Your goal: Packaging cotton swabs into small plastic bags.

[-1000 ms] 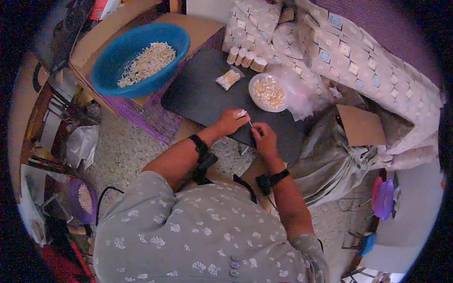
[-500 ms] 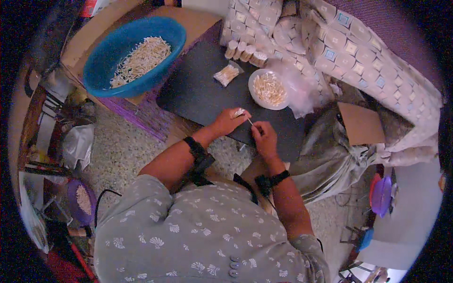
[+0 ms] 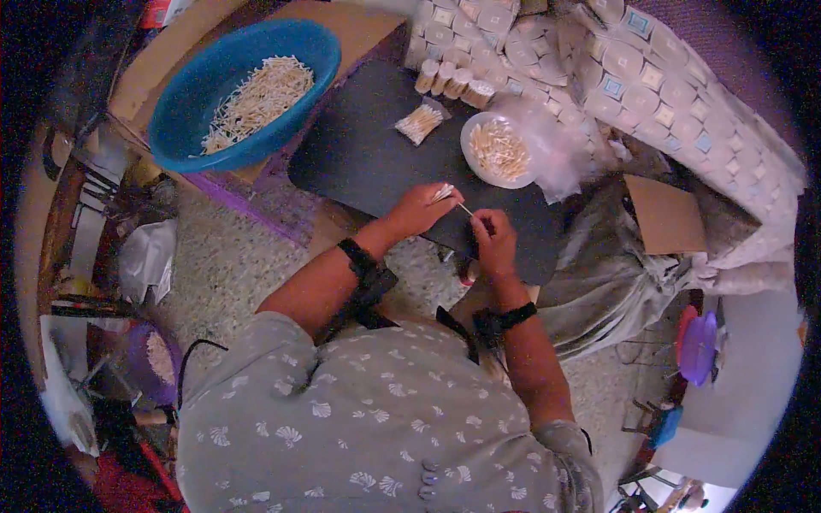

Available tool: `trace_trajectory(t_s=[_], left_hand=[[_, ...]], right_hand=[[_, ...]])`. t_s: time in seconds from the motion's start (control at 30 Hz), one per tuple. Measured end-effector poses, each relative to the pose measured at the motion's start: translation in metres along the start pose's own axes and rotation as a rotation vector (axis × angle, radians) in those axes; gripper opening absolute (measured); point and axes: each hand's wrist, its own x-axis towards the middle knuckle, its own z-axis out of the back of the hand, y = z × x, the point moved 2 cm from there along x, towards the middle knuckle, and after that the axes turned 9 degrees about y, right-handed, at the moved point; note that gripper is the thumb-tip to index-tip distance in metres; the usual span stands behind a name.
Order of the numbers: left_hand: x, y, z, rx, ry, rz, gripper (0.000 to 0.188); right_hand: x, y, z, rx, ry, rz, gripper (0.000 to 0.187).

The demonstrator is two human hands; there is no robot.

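Note:
My left hand [image 3: 417, 211] is closed around a small bunch of cotton swabs [image 3: 443, 193], their white tips poking out above the fingers. A single cotton swab [image 3: 463, 209] slants from there to my right hand [image 3: 496, 244], whose fingertips pinch its lower end. Both hands are over the front edge of a dark board [image 3: 355, 141]. Beyond my right hand, a white bowl [image 3: 469, 158] holds many loose swabs. A clear packet of swabs [image 3: 420, 123] lies to the left of that bowl.
Several swab-filled round containers [image 3: 458, 83] stand in a row at the back. A large blue basin [image 3: 188, 154] of loose swabs is at the far left. A clear plastic bag [image 3: 558, 162] lies right of the bowl, and a cardboard piece [image 3: 665, 215] sits farther right.
My hands have drawn slightly apart, so more of the single swab shows between them. The whole view has shifted a little; the bowl, packet and containers keep their places on the board.

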Motion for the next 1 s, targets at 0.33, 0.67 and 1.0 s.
trace_trajectory(t_s=[0.33,0.67,1.0], left_hand=[[0.002,0.007,-0.005,-0.164,0.105,0.124,0.019],[0.003,-0.006,-0.010,-0.067,0.313,0.171,0.025],[-0.008,-0.022,-0.045,-0.907,0.479,0.273,0.027]], right_hand=[[0.000,-0.002,0.003,0.045,-0.064,0.029,0.010],[0.000,-0.013,0.014,0.457,-0.042,-0.061,0.015],[-0.005,0.031,0.032,0.402,0.068,-0.072,0.018]])
